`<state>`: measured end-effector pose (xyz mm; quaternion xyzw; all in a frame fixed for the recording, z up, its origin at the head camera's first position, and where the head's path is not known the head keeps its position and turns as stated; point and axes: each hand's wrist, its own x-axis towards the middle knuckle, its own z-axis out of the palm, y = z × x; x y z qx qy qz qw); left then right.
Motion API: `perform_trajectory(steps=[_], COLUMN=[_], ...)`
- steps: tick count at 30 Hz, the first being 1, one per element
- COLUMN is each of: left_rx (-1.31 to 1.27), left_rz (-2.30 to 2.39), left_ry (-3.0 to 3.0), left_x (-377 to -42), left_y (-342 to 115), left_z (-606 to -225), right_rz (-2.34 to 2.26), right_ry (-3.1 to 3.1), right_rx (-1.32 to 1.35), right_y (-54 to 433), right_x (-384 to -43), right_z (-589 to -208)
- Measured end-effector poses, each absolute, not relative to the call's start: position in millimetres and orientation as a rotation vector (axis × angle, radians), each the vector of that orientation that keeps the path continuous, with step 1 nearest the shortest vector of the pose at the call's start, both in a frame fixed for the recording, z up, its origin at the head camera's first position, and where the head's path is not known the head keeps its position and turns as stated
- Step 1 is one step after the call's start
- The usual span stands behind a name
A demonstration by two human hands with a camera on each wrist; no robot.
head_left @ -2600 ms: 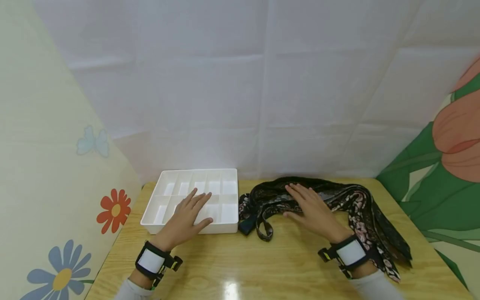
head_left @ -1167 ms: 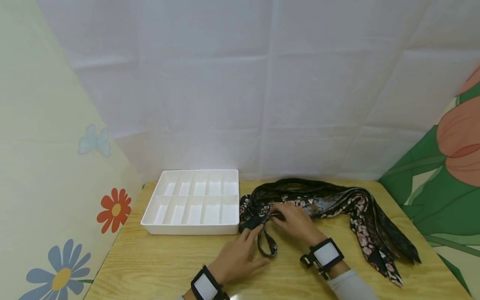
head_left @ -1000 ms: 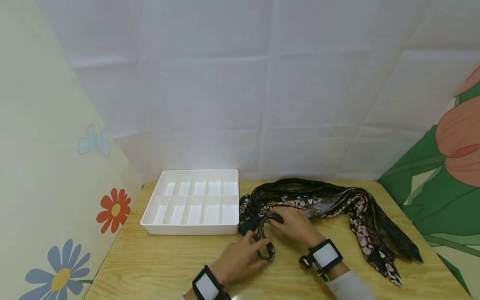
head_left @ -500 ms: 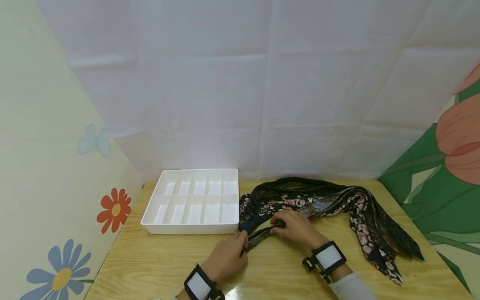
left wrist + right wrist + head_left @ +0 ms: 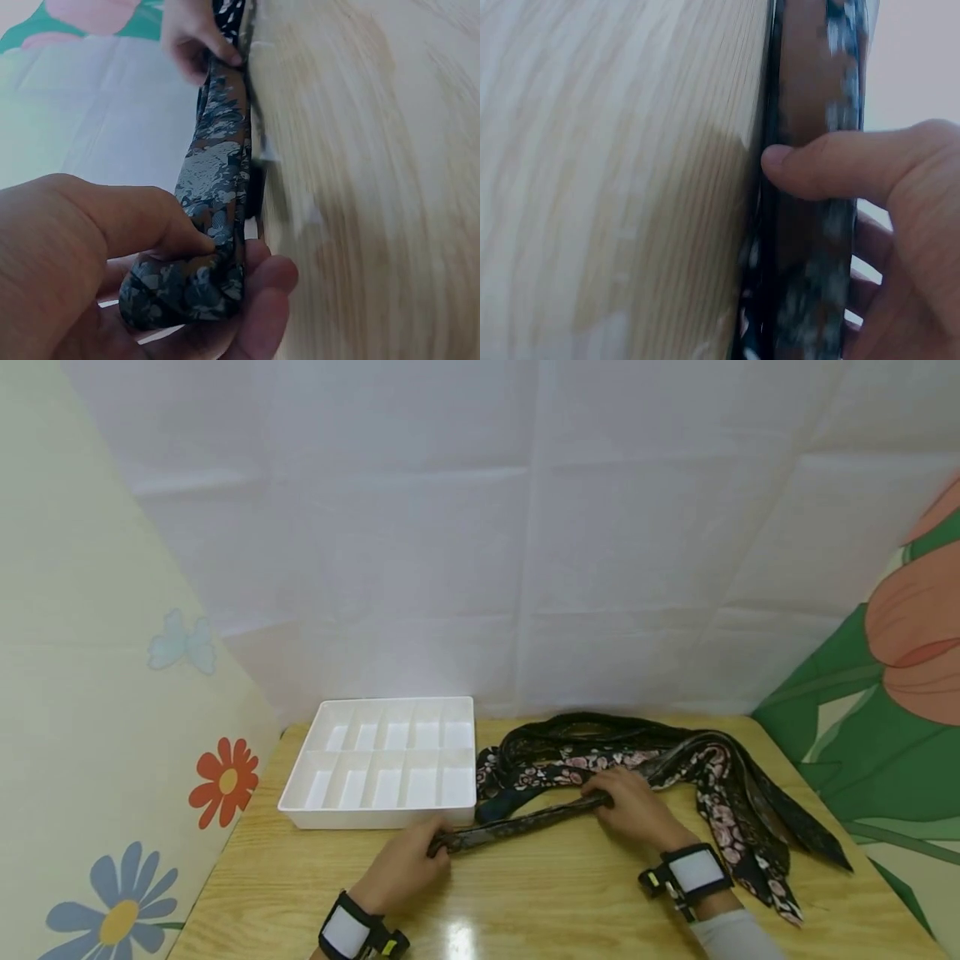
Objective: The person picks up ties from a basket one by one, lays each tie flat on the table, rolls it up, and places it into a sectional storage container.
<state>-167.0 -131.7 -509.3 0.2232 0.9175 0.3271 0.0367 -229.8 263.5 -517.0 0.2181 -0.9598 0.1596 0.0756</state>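
Observation:
A dark patterned necktie (image 5: 517,825) is stretched out over the wooden table (image 5: 555,902). My left hand (image 5: 408,864) pinches its narrow end (image 5: 202,277) between thumb and fingers. My right hand (image 5: 633,806) grips the same tie (image 5: 817,225) further along, thumb laid across it. Behind it lies a heap of several dark floral ties (image 5: 675,768), which trail to the right front. A white divided tray (image 5: 382,764) sits at the back left, its compartments bare.
White cloth walls close off the back. A flowered panel (image 5: 112,735) stands on the left and a green-and-pink one (image 5: 885,693) on the right. The table's front edge is near my wrists.
Both hands left the tray and the heap, took hold of one tie's looped end, and drew apart. The tie now lies pulled straight between them, the left hand having moved left and forward.

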Motion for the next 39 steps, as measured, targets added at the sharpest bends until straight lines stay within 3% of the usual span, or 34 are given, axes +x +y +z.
perform_trajectory(steps=[39], left_rx=[0.194], left_rz=[1.245], left_ry=[2.709], left_x=[-172], left_y=[-236], left_z=[-517], right_rz=[0.303], right_ry=[-2.793], right_rx=[0.411], right_y=[303], right_x=[-225], right_z=[-514])
